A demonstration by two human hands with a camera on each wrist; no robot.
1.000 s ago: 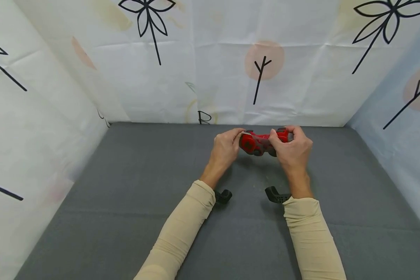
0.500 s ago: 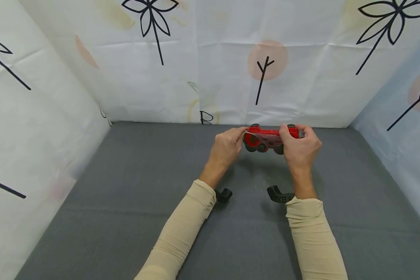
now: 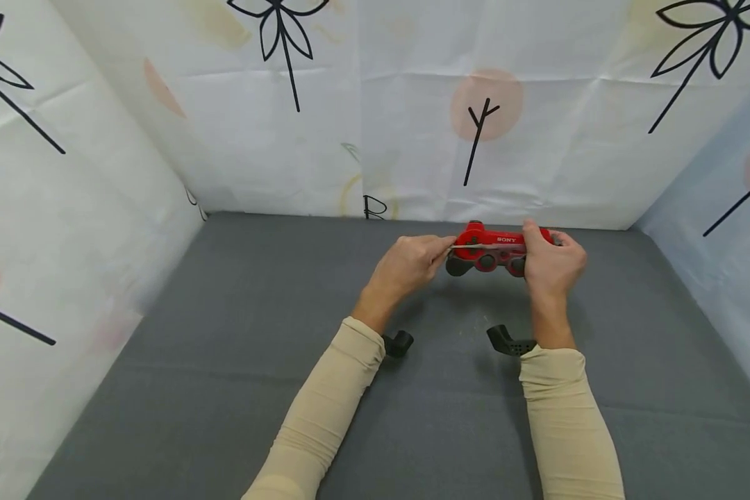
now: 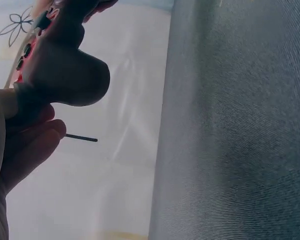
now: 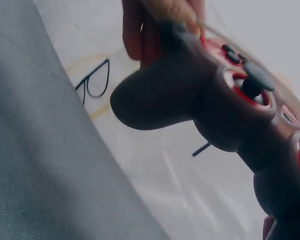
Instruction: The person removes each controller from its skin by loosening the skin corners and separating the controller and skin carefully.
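Controller (image 3: 495, 239), rightward — end in right grip (image 3: 553, 264)

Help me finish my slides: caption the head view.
Right hand grips a red controller; left hand pinches a pale strip across it.

The red-and-black gamepad (image 3: 489, 237) literally says SONY (image 3: 506, 239) on it, you can read it in the head view. Small pale all-caps, on the red, around the middle.
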